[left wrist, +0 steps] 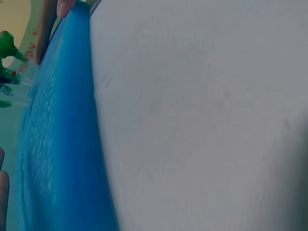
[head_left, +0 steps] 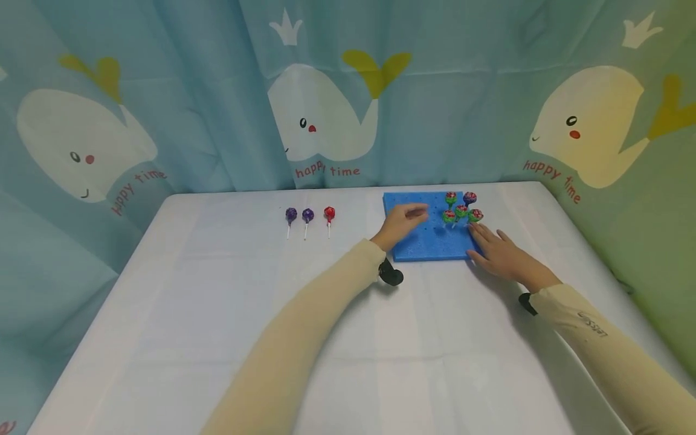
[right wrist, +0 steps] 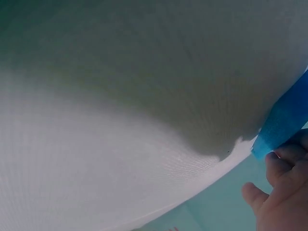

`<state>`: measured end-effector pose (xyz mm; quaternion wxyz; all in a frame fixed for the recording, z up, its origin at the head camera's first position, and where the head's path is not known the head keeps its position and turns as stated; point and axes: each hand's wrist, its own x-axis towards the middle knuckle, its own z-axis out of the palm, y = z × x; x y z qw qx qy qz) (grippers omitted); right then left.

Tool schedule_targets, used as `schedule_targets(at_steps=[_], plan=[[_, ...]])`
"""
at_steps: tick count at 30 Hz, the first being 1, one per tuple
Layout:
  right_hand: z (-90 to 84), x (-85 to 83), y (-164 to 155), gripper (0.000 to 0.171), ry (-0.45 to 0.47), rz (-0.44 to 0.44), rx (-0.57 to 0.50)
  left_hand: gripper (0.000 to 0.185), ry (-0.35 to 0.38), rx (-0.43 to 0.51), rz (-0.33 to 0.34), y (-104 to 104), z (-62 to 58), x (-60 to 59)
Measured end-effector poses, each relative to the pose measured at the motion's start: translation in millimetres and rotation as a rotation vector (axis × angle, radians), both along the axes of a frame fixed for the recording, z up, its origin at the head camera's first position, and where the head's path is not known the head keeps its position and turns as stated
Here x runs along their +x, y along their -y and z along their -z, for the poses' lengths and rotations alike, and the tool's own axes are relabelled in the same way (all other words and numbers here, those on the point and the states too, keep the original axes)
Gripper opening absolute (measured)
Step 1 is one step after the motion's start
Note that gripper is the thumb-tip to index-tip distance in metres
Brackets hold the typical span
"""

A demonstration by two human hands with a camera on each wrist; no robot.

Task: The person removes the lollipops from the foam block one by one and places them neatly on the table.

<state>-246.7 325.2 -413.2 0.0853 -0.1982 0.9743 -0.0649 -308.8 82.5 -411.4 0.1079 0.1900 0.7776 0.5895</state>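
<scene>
A blue foam board (head_left: 429,241) with rows of small holes lies on the white table (head_left: 348,338). Several lollipops (head_left: 461,210) in red-and-green wrappers stand in its far right corner. My left hand (head_left: 406,217) hovers over the board's left half, fingers relaxed and holding nothing. My right hand (head_left: 492,244) lies flat on the table at the board's near right corner, with its fingers (right wrist: 281,166) touching the foam edge (right wrist: 288,115). The left wrist view shows the board (left wrist: 53,144) edge-on, with green wrappers (left wrist: 7,48) beyond it.
Two purple lollipops (head_left: 290,215) (head_left: 307,215) and a red one (head_left: 328,212) lie in a row on the table left of the board. A whale-print curtain (head_left: 326,109) hangs close behind the table and along both sides.
</scene>
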Motion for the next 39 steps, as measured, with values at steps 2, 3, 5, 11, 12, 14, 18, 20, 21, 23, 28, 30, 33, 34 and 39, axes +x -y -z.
schedule_targets(at_steps=[2,3,5,11,12,14,18,20,21,23,28,30,33,34,39], plan=[[0.1,-1.1,0.5,0.066,0.0,0.003,0.002,0.038,0.006,0.011,0.002,-6.7,1.5,-0.3],[0.4,-1.6,0.6,0.066,-0.001,0.005,0.002,0.037,0.007,0.011,0.0,-9.9,1.8,0.0],[1.0,-2.2,1.2,0.066,0.001,0.01,0.0,0.038,0.017,0.004,-0.002,-15.9,3.6,0.7],[3.3,-1.4,2.7,0.066,-0.008,0.013,0.002,0.04,0.025,-0.051,0.007,-32.6,12.7,3.0],[3.5,-1.0,3.2,0.066,-0.012,0.011,0.003,0.041,0.026,-0.052,0.006,-35.0,14.4,3.0],[3.8,0.0,4.8,0.065,-0.015,0.01,0.002,0.042,0.02,-0.055,-0.002,-39.3,18.0,2.4],[5.3,1.5,6.4,0.065,-0.006,0.012,0.001,0.042,0.019,-0.066,-0.024,-44.2,23.0,1.7],[6.0,1.7,6.1,0.066,-0.004,0.01,0.003,0.041,0.01,-0.077,-0.038,-45.3,24.3,1.7],[6.1,1.8,5.7,0.066,-0.003,0.01,0.002,0.041,0.001,-0.083,-0.042,-45.9,24.8,1.6],[5.8,1.8,5.2,0.066,-0.006,0.01,0.001,0.04,-0.025,-0.095,-0.051,-46.8,25.5,1.5],[3.0,2.1,6.0,0.065,-0.012,0.013,0.002,0.035,-0.127,-0.146,-0.076,-49.7,27.8,0.8],[2.0,2.1,6.5,0.065,-0.014,0.01,-0.001,0.032,-0.159,-0.164,-0.09,-50.8,28.5,0.7],[1.4,1.5,6.4,0.065,-0.018,0.009,-0.007,0.029,-0.183,-0.178,-0.114,-52.0,28.6,0.9],[1.3,1.4,6.2,0.065,-0.021,0.009,-0.007,0.028,-0.185,-0.175,-0.12,-52.5,28.5,0.8],[2.1,2.0,3.3,0.064,-0.032,0.013,-0.002,0.027,-0.155,-0.137,-0.136,-53.8,27.5,1.7]])
